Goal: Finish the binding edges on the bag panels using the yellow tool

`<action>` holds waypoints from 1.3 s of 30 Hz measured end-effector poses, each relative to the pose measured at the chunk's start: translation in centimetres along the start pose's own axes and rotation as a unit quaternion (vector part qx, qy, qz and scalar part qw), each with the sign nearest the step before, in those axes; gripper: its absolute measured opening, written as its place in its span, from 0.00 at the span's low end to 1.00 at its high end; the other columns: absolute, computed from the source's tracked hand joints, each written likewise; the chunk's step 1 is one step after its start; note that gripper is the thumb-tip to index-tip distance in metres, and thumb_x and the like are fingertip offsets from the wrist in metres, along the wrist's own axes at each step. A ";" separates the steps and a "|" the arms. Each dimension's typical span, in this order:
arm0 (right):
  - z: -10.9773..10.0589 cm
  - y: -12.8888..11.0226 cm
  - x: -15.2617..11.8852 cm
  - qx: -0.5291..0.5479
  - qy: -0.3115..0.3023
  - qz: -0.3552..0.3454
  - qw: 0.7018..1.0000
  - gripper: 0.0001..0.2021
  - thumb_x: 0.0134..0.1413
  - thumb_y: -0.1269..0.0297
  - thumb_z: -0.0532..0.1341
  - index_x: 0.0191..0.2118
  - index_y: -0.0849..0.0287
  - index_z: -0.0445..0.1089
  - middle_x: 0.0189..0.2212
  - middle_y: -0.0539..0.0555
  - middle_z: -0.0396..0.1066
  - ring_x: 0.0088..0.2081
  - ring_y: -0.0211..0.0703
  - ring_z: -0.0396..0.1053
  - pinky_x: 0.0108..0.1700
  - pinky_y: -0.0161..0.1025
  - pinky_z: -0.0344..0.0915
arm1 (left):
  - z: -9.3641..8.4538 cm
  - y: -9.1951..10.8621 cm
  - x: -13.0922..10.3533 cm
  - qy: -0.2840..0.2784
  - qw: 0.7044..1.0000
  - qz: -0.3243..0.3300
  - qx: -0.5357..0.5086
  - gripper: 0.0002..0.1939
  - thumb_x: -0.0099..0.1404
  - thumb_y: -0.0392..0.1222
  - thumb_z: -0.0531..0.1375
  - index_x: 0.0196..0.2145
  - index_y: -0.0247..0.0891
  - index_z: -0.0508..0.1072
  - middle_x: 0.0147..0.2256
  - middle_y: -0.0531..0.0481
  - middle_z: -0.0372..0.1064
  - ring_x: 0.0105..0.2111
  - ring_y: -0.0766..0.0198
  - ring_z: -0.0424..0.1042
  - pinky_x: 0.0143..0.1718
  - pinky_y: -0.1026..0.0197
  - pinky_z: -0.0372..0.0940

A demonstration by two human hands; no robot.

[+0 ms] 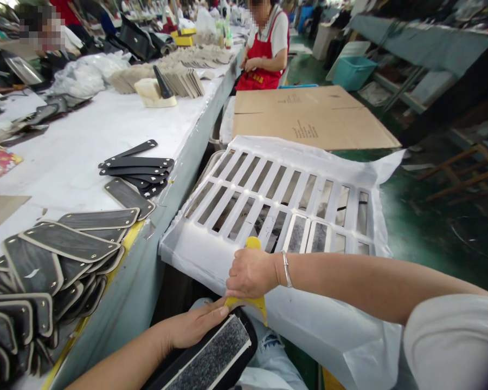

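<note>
1. The flat black strap-shaped piece with a grey fuzzy strip down its middle [211, 355] lies across the lap, near and low in the scene, its long axis running from near-left up to far-right.
2. The left hand [193, 325] rests on the strap's far-left edge, fingers flat and spread, pinning it rather than gripping.
3. The right hand [250, 272] sits just beyond the strap's far end, clenched around a yellow plastic scraper [250, 300] whose blade points down at that end.
4. So the right hand is closer to the strap's tip, the left to its long side.
5. The white slotted tray [276, 189] sits just beyond both hands.
</note>
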State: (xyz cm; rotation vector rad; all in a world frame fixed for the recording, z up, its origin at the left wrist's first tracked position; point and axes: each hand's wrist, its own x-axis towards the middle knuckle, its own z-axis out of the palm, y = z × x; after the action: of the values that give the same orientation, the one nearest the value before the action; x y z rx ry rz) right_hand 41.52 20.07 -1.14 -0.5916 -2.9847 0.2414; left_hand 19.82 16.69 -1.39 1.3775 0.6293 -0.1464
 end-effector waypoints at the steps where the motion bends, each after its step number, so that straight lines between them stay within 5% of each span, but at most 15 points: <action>1: 0.0 0.0 0.0 0.000 -0.002 -0.001 1.000 0.20 0.64 0.55 0.49 0.25 0.58 0.68 0.22 0.50 0.72 0.24 0.39 0.66 0.30 0.40 0.52 | 0.0 0.1 -0.1 0.001 1.000 -0.001 -0.002 0.31 0.70 0.58 0.43 0.62 0.38 0.58 0.60 0.46 0.58 0.59 0.54 0.58 0.65 0.51 0.41; 6: 0.3 -0.7 -1.3 0.013 0.011 0.030 0.999 0.19 0.65 0.57 0.50 0.25 0.58 0.67 0.22 0.50 0.72 0.24 0.38 0.65 0.29 0.40 0.50 | 0.2 0.4 0.4 0.004 1.000 0.013 0.004 0.30 0.70 0.57 0.43 0.64 0.41 0.54 0.64 0.50 0.52 0.63 0.56 0.50 0.66 0.54 0.40; 11: 0.9 -2.2 -3.3 0.025 0.048 0.095 0.994 0.20 0.66 0.58 0.48 0.25 0.60 0.66 0.22 0.51 0.71 0.24 0.37 0.65 0.29 0.40 0.49 | 0.4 0.7 1.2 -0.003 0.999 0.044 0.016 0.28 0.71 0.54 0.41 0.63 0.42 0.56 0.62 0.50 0.57 0.62 0.58 0.54 0.65 0.56 0.43; 22: 0.1 -6.0 -4.2 0.071 -0.004 0.256 0.964 0.19 0.66 0.62 0.46 0.27 0.61 0.67 0.24 0.54 0.71 0.24 0.40 0.66 0.29 0.41 0.54 | 0.7 0.5 1.4 0.036 0.997 0.067 0.006 0.27 0.71 0.55 0.42 0.53 0.36 0.68 0.48 0.47 0.70 0.49 0.58 0.66 0.58 0.57 0.54; 26: 0.4 -6.8 -4.8 0.090 0.006 0.267 0.959 0.19 0.67 0.63 0.45 0.27 0.61 0.66 0.23 0.54 0.70 0.24 0.39 0.65 0.30 0.40 0.54 | 0.3 -0.2 0.9 0.052 0.991 0.047 -0.111 0.28 0.70 0.56 0.42 0.54 0.38 0.69 0.51 0.48 0.70 0.52 0.56 0.66 0.58 0.55 0.54; 30: 0.1 -7.1 -6.0 0.134 0.024 0.245 0.960 0.21 0.67 0.60 0.43 0.25 0.60 0.63 0.21 0.51 0.66 0.23 0.36 0.59 0.31 0.39 0.54 | -0.4 -0.8 0.4 0.046 0.970 0.058 -0.230 0.23 0.65 0.50 0.54 0.52 0.35 0.72 0.51 0.45 0.70 0.51 0.51 0.67 0.56 0.52 0.57; 32: -0.3 -7.1 -6.6 0.192 0.052 0.300 0.933 0.22 0.67 0.58 0.42 0.24 0.59 0.60 0.20 0.50 0.62 0.23 0.35 0.57 0.31 0.38 0.54 | -0.7 -1.1 0.2 0.035 0.968 0.056 -0.242 0.22 0.62 0.46 0.58 0.51 0.36 0.73 0.52 0.45 0.70 0.52 0.51 0.66 0.56 0.53 0.56; 36: -0.8 -7.3 -7.1 0.356 0.130 0.437 0.816 0.24 0.66 0.50 0.42 0.22 0.58 0.54 0.19 0.47 0.52 0.22 0.34 0.52 0.27 0.34 0.51 | -1.1 -1.2 0.1 0.007 0.966 0.026 -0.257 0.24 0.60 0.47 0.60 0.53 0.39 0.71 0.47 0.46 0.73 0.44 0.55 0.71 0.49 0.56 0.60; 39: -0.2 -7.8 -6.8 0.409 0.163 0.473 0.763 0.27 0.64 0.44 0.41 0.22 0.58 0.54 0.19 0.47 0.50 0.23 0.35 0.50 0.26 0.35 0.50 | -1.0 -1.3 0.2 0.004 0.961 0.011 -0.275 0.24 0.59 0.47 0.61 0.53 0.39 0.71 0.43 0.47 0.74 0.39 0.59 0.71 0.43 0.60 0.62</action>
State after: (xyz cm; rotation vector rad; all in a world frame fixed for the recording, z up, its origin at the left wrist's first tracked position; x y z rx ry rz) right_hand 44.88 10.39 0.00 -1.6591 -1.6847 1.2320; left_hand 19.11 17.43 -2.64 0.8473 0.6036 0.0531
